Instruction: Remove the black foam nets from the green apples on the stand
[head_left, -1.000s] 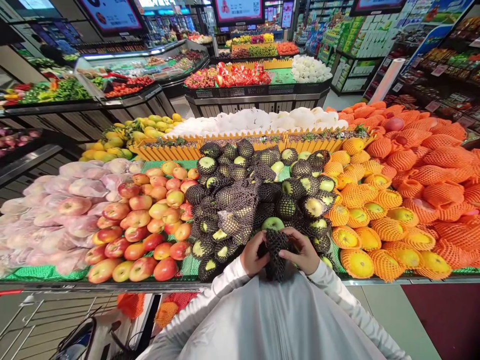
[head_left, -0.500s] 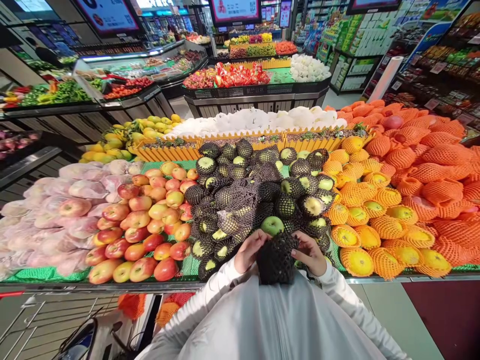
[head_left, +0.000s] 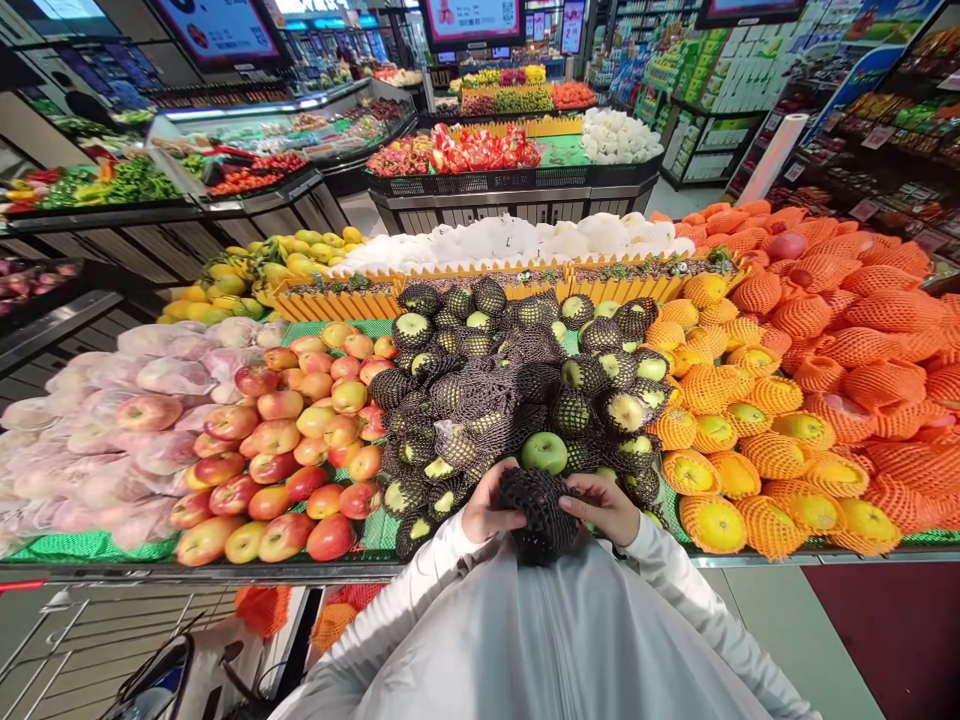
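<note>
A black foam fruit net (head_left: 541, 520) is bunched up in front of my chest; whether a fruit is inside cannot be made out. My left hand (head_left: 487, 510) grips its left side, the thumb laid across it. From the right, my right hand (head_left: 606, 508) pinches the net's edge between thumb and fingers. Just beyond the net a bare green apple (head_left: 544, 453) rests on the pile. Around it lie many green apples in black netting (head_left: 574, 412).
Bare red-yellow apples (head_left: 281, 440) and wrapped pale fruit (head_left: 82, 440) lie left. Yellow fruit in orange nets (head_left: 750, 475) and larger orange-netted fruit (head_left: 892, 370) lie right. A small yellow fence (head_left: 480, 285) crosses behind. A shopping cart (head_left: 67, 650) stands at lower left.
Both hands have drawn closer together around the black net. The net is squeezed into a rounder bunch, and my left thumb now lies over its front.
</note>
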